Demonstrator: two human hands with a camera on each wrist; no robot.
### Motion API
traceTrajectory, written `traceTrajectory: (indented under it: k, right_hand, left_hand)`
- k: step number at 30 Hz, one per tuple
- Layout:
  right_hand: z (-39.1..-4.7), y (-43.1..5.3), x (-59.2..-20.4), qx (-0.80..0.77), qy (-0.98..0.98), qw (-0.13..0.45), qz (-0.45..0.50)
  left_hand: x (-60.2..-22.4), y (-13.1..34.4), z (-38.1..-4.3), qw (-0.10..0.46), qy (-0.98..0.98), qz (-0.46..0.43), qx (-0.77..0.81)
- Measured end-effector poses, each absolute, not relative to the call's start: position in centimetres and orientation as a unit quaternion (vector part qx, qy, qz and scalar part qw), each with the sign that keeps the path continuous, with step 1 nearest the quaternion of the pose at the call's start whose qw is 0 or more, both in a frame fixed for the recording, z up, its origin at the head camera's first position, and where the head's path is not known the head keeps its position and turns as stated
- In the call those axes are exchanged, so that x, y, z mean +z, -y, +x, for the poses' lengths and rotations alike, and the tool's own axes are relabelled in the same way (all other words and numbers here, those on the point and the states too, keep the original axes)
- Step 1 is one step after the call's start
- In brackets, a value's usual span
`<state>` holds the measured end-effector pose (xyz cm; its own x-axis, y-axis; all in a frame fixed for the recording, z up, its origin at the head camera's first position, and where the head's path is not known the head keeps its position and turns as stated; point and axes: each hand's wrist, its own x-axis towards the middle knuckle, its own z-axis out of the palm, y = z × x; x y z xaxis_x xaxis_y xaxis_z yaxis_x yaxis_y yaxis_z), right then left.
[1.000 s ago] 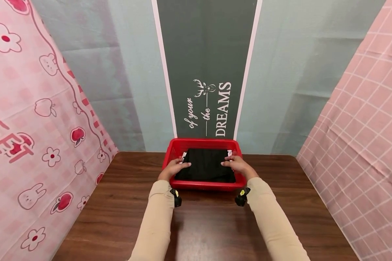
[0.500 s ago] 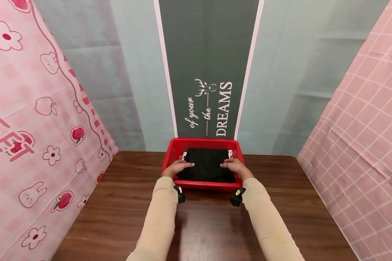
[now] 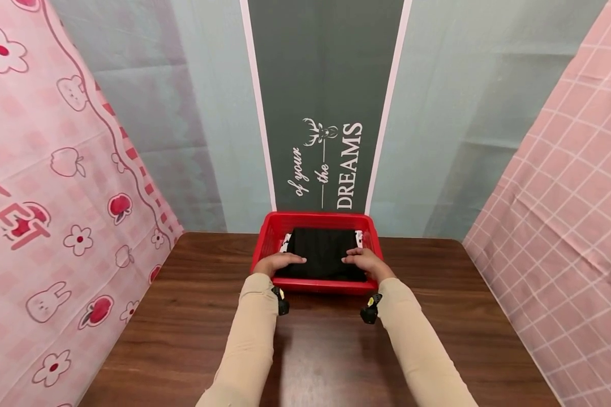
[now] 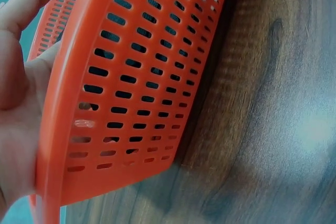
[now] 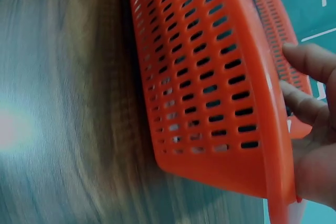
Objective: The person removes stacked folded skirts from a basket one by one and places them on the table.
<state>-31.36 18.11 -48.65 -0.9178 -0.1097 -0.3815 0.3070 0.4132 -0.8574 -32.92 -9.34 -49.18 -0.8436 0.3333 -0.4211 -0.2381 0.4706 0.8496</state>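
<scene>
A black folded cloth lies flat inside a red plastic basket. White-and-black patterned fabric peeks out at its sides. My left hand reaches over the near-left rim; its thumb rests on the cloth, while most of its fingers are hidden between cloth and basket wall. On the opposite side my right hand reaches in likewise, thumb and fingertips at the cloth's right edge. Both wrist views show extended thumbs and slotted basket walls. Skin shows through some slots in the left wrist view.
The basket stands at the far edge of a brown wooden table, close to a grey-green curtain with white lettering. Pink printed fabric hangs on the left, a pink checked sheet on the right.
Both hands have shifted slightly inward and lower into the basket. The left fingers, spread at the cloth's edge earlier, are now mostly hidden. Cloth and basket hold about the same place.
</scene>
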Motion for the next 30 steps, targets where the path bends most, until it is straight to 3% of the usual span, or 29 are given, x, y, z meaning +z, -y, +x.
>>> traceTrajectory:
  k: [17, 30]
  right_hand:
    - [-31.6, -17.5, -49.1, -0.593, -0.784, 0.176, 0.057]
    - [-31.9, -16.8, -48.3, -0.649, -0.725, 0.206, 0.104]
  left_hand:
    - [-49.2, 9.1, -32.9, 0.267, -0.795, 0.004, 0.544]
    - [-49.5, 8.8, -33.1, 0.230, -0.793, -0.005, 0.564]
